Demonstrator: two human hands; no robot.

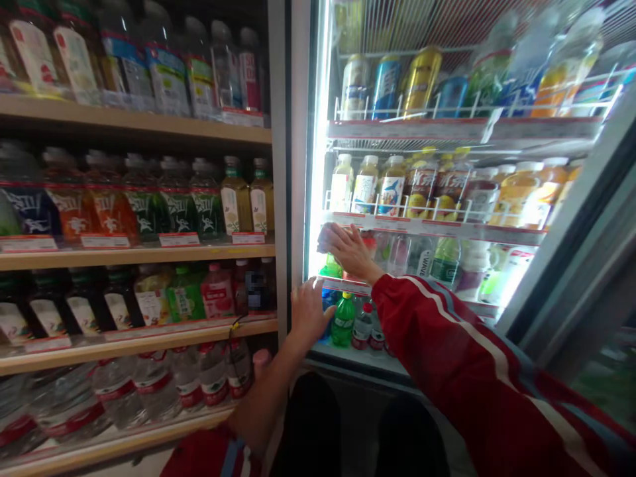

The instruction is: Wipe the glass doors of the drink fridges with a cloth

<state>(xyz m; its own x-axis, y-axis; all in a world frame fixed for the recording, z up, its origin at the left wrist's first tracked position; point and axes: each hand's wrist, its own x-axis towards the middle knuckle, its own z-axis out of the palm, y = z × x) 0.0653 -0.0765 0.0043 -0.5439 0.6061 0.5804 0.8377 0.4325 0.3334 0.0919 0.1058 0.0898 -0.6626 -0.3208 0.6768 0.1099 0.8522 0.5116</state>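
My right hand reaches into the lit drinks fridge with its fingers stretched out to the left and the thumb raised. Its fingertips are blurred, and whether they touch anything is unclear. Just below them stands a bottle with a green and yellow lower part, its top hidden by the hand. Lower down, my left hand is open at the fridge's left edge, thumb apart from the fingers. Beside its thumb, on the bottom level, are a green soda bottle and a partly covered blue item.
Cans and tea bottles line the upper fridge shelves behind wire rails. The fridge door stands ajar on the right. On the left, a wooden rack holds rows of bottles. A thin dark cable hangs before it.
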